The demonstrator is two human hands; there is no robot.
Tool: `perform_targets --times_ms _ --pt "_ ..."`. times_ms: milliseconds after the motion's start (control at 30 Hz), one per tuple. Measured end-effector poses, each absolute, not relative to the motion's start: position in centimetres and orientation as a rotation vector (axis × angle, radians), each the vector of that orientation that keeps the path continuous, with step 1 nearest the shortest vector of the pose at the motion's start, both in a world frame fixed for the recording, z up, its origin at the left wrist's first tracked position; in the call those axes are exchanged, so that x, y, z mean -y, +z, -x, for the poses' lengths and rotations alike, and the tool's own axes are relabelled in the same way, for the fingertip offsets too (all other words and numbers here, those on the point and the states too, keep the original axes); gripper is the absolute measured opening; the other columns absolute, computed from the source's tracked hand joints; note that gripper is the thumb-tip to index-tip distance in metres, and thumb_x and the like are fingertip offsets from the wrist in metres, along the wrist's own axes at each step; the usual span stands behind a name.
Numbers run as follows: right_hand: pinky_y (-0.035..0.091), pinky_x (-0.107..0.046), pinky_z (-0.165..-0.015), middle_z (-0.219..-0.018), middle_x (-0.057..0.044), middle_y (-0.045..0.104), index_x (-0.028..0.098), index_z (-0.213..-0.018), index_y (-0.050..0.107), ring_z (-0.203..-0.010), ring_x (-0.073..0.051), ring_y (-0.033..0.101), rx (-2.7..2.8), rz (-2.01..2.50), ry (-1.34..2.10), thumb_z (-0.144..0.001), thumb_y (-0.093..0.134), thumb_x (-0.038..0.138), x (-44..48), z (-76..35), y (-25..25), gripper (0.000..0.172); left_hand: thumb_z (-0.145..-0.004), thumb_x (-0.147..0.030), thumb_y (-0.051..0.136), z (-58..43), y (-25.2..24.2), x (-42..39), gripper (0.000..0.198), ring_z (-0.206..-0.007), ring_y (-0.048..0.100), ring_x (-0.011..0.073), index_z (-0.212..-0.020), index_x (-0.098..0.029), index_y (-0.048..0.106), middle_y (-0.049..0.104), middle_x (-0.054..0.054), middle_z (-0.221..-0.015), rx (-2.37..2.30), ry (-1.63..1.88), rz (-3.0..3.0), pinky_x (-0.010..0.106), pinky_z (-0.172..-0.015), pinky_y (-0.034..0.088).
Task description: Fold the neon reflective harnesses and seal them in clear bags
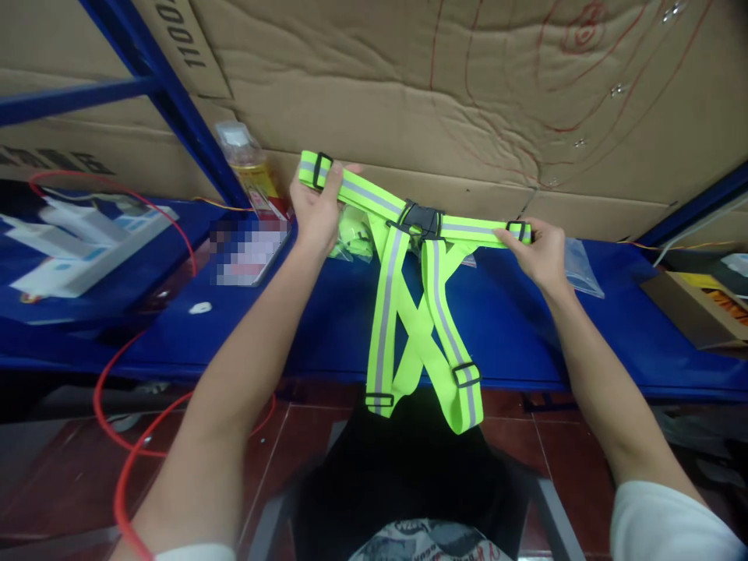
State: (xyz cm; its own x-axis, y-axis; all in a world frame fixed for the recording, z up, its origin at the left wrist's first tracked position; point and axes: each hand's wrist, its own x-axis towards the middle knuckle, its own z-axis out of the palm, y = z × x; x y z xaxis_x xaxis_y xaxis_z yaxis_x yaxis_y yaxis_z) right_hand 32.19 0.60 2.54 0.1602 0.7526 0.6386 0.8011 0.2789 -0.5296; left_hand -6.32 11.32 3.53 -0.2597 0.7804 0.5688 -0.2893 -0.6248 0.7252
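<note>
I hold a neon-green reflective harness (382, 327) stretched between both hands, above a blue table (327, 335). My left hand (315, 206) is closed on one end of its belt, thumb in front, beside a black slider. My right hand (538, 253) pinches the other end, by a second slider. A black buckle (421, 220) sits mid-belt; it looks joined, but I cannot tell whether it is fully clicked. If it is not, a hard outward pull could part it. Below, the shoulder straps cross and hang slack past the table's near edge; that slack could let them twist or catch on the edge. Uneven tugging might also make the sliders creep, leaving the sides unequal. A bottle (257, 175) stands near my left hand, so a wide swing could tip it. A red cord (120, 487) loops beside my left arm and might snag it.
</note>
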Motion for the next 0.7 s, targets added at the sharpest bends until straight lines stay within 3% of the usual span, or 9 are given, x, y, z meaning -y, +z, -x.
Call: perform_targets --times_ms 100,233,400,533,633,700 --pt "0.059 -0.041 -0.063 -0.066 -0.002 0.066 0.025 -0.083 0.062 -0.063 -0.023 0.069 1.565 1.408 0.036 -0.085 0.079 0.074 -1.1 -32.1 2.2 0.051 -0.076 -0.069 0.089 6.7 3.3 -11.9 0.052 -0.111 0.078 0.0283 -0.087 -0.027 0.061 0.081 0.004 -0.091 -0.623 1.97 -1.304 0.042 -0.09 0.066" --pt "0.065 -0.047 -0.061 -0.08 -0.004 0.073 0.028 -0.087 0.057 -0.074 -0.029 0.077 1.382 1.16 0.427 -0.073 0.086 0.08 -2.3 -32.1 1.5 0.061 -0.077 -0.077 0.084 6.9 3.3 -12.3 0.057 -0.118 0.075 0.0303 -0.09 -0.025 0.063 0.079 0.005 -0.089 -0.642 1.944 -1.352 0.048 -0.095 0.065" --pt "0.069 -0.052 -0.075 -0.094 -0.003 0.078 0.027 -0.078 0.042 -0.101 -0.033 0.079 1.239 1.04 0.68 -0.072 0.093 0.059 -2.1 -30.6 1.9 0.06 -0.082 -0.087 0.07 6.3 4.1 -11.2 0.056 -0.126 0.073 0.029 -0.091 -0.033 0.061 0.075 -0.001 -0.086 -0.677 1.797 -1.458 0.054 -0.102 0.059" --pt "0.064 -0.057 -0.087 -0.11 -0.004 0.079 0.025 -0.071 0.031 -0.112 -0.033 0.075 1.254 0.957 0.626 -0.081 0.075 0.049 -0.9 -28.7 3.3 0.051 -0.084 -0.086 0.066 6.1 5.1 -9.6 0.053 -0.117 0.074 0.029 -0.089 -0.033 0.061 0.072 -0.001 -0.079 -0.646 1.794 -1.439 0.054 -0.097 0.06" --pt "0.06 -0.06 -0.097 -0.092 -0.003 0.073 0.026 -0.066 0.032 -0.103 -0.03 0.072 1.101 0.82 0.77 -0.071 0.067 0.034 0.0 -27.7 4.4 0.036 -0.086 -0.078 0.068 6.2 5.9 -8.8 0.046 -0.115 0.072 0.0286 -0.087 -0.033 0.062 0.074 0.0 -0.081 -0.613 1.784 -1.387 0.054 -0.095 0.062" --pt "0.055 -0.059 -0.106 -0.073 -0.001 0.06 0.026 -0.063 0.034 -0.089 -0.026 0.067 0.961 0.709 0.88 -0.062 0.064 0.027 0.4 -27.3 4.8 0.03 -0.089 -0.071 0.068 6.2 6.4 -8.2 0.042 -0.112 0.072 0.0286 -0.083 -0.03 0.062 0.073 0.001 -0.082 -0.615 1.801 -1.327 0.054 -0.097 0.063"
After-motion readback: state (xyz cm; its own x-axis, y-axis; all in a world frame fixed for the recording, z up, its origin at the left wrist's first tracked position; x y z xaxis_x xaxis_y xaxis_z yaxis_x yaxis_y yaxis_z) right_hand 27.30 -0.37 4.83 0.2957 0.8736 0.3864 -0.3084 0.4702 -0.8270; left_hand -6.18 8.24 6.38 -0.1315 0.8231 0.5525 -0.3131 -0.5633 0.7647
